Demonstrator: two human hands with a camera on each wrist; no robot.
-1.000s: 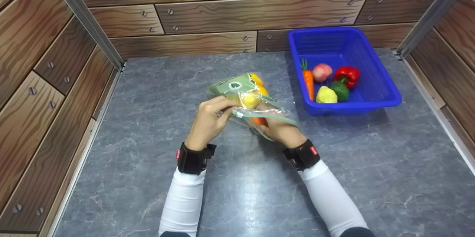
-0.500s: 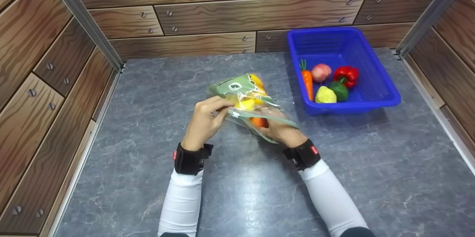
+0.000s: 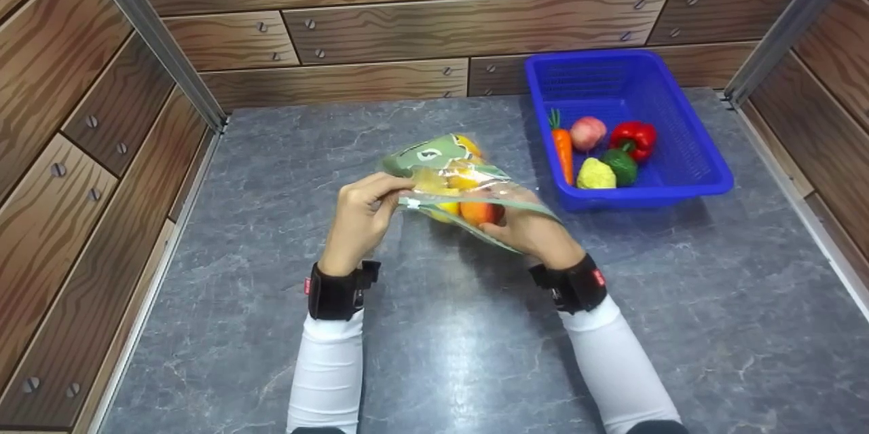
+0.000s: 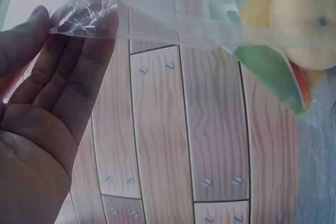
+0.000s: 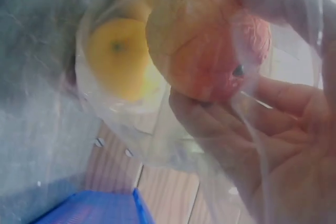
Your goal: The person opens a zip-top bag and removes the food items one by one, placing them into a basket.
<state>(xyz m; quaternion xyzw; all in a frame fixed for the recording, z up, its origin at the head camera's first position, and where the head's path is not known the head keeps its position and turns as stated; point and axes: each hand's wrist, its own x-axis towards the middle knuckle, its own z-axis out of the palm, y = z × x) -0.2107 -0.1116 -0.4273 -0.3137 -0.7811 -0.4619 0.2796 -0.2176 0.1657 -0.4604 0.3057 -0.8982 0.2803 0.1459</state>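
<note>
My left hand pinches the edge of a clear zip bag beside its white slider, thumb against fingers. In the left wrist view the film of the bag stretches away from that hand. My right hand reaches inside the mouth of the bag. It grips a round red-orange fruit, perhaps a peach or an apple; in the right wrist view fingers and thumb curl round this fruit. Yellow fruits lie deeper in the bag, partly hidden by its green print.
On the right stands a blue basket. It holds a carrot, a pinkish round item, a red bell pepper, a dark green item and a knobbly yellow-green item. Wood-patterned walls enclose the grey tabletop.
The left hand has moved left with the bag's edge, and the right hand has shifted slightly right. The mouth is stretched wider, and the red-orange fruit shows more.
</note>
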